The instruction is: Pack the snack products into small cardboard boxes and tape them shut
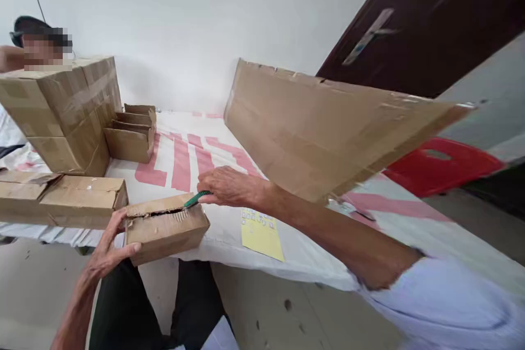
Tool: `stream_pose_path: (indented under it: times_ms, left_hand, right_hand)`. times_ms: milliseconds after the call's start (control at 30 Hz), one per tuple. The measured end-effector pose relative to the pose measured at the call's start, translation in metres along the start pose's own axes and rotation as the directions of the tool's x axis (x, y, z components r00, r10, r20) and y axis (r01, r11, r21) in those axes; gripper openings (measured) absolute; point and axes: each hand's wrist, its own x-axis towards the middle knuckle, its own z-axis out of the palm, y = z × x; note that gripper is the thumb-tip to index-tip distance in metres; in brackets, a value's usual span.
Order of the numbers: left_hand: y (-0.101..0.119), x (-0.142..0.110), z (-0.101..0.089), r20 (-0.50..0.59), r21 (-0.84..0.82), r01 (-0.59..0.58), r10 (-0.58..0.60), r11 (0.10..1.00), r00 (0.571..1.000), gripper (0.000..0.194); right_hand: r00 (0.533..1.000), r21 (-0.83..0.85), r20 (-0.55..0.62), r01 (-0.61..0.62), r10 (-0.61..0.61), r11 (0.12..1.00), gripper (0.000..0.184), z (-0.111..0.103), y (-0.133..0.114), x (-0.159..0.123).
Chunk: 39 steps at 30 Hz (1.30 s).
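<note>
A small cardboard box [168, 235] sits at the table's front edge, its top seam cut raggedly apart along much of its length. My left hand [112, 251] grips the box by its left end, with the thumb along the front face. In my right hand [225, 185] is a green utility knife [197, 198], held over the right end of the seam. Its blade cannot be made out. Left of this box stands another closed cardboard box [86, 199], close to my left hand.
Large taped cartons [69, 115] are stacked at the left, in front of a person in a dark cap [35, 24]. Open narrow boxes [131, 142] stand beside them. A big cardboard sheet [320, 126] leans behind my right arm. A yellow sticker sheet [262, 238] lies nearby; a red chair [443, 169] stands right.
</note>
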Motion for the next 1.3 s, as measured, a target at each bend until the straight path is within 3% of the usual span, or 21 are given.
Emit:
stream_pose_path:
  times_ms: [200, 300, 400, 500, 567, 633, 700, 800, 867, 933, 1000, 1033, 1067, 1133, 1233, 1300]
  left_hand:
    - [0.002, 0.000, -0.003, -0.008, 0.044, -0.033, 0.033, 0.999, 0.999, 0.091]
    - [0.003, -0.001, -0.005, -0.004, 0.074, -0.053, 0.053, 0.996, 0.999, 0.091]
    - [0.001, -0.001, -0.004, -0.024, 0.078, -0.065, 0.067, 0.995, 0.997, 0.092]
    - [0.002, 0.000, -0.004, -0.022, 0.077, -0.059, 0.060, 0.995, 0.998, 0.097]
    - [0.004, 0.001, -0.005, -0.006, 0.070, -0.049, 0.049, 0.996, 0.999, 0.102]
    - [0.008, 0.002, -0.007, 0.013, 0.056, -0.043, 0.042, 0.998, 0.999, 0.107]
    - [0.010, 0.003, -0.009, 0.028, 0.046, -0.040, 0.038, 0.998, 0.999, 0.110]
    - [0.011, 0.004, -0.010, 0.025, 0.054, -0.036, 0.035, 0.998, 0.999, 0.112]
    - [0.010, 0.003, -0.010, 0.023, 0.062, -0.030, 0.029, 0.998, 0.999, 0.114]
    - [0.009, 0.003, -0.010, 0.033, 0.056, -0.028, 0.026, 0.998, 0.999, 0.115]
    - [0.009, 0.001, -0.009, 0.037, 0.044, -0.028, 0.026, 0.999, 0.999, 0.116]
    - [0.010, 0.001, -0.009, 0.036, 0.038, -0.025, 0.024, 0.999, 0.999, 0.117]
    - [0.011, 0.000, -0.009, 0.037, 0.029, -0.021, 0.020, 0.999, 0.999, 0.118]
    - [0.013, -0.001, -0.010, 0.049, 0.008, -0.018, 0.018, 1.000, 0.999, 0.127]
    - [0.015, -0.002, -0.013, 0.100, -0.024, -0.021, 0.023, 0.999, 0.995, 0.143]
    - [0.013, -0.004, -0.015, 0.132, -0.038, -0.008, 0.013, 0.999, 0.991, 0.149]
  right_hand:
    - [0.995, -0.038, -0.090, -0.055, 0.052, 0.998, 0.035, 0.005, 0.038, -0.028]
    - [0.968, 0.053, -0.206, -0.132, 0.140, 0.990, 0.037, 0.023, 0.064, -0.046]
    - [0.885, 0.272, -0.326, -0.249, 0.333, 0.929, 0.030, 0.078, 0.062, -0.050]
    - [0.769, 0.439, -0.266, -0.440, 0.581, 0.783, 0.026, 0.164, 0.030, -0.034]
    - [0.731, 0.525, -0.270, -0.433, 0.626, 0.732, 0.024, 0.215, 0.006, -0.020]
    - [0.695, 0.602, -0.350, -0.346, 0.627, 0.720, 0.024, 0.242, -0.010, -0.009]
    - [0.648, 0.659, -0.460, -0.209, 0.607, 0.723, 0.027, 0.239, -0.013, -0.002]
    - [0.630, 0.651, -0.606, 0.043, 0.485, 0.758, 0.031, 0.195, -0.008, 0.003]
    - [0.684, 0.578, -0.652, 0.169, 0.328, 0.798, 0.031, 0.160, -0.008, 0.005]
    - [0.761, 0.504, -0.624, 0.219, 0.178, 0.835, 0.030, 0.132, -0.013, 0.008]
    - [0.812, 0.456, -0.579, 0.240, 0.081, 0.857, 0.025, 0.118, -0.022, 0.008]
    - [0.813, 0.436, -0.580, 0.255, 0.053, 0.863, 0.022, 0.115, -0.027, 0.007]
    - [0.796, 0.408, -0.605, 0.273, 0.034, 0.871, 0.017, 0.115, -0.032, 0.005]
    - [0.706, 0.296, -0.709, 0.290, 0.005, 0.910, 0.007, 0.120, -0.042, -0.004]
    - [0.564, 0.066, -0.822, 0.244, -0.086, 0.967, 0.019, 0.137, -0.060, -0.023]
    - [0.531, 0.001, -0.838, 0.228, -0.124, 0.974, 0.019, 0.148, -0.069, -0.034]
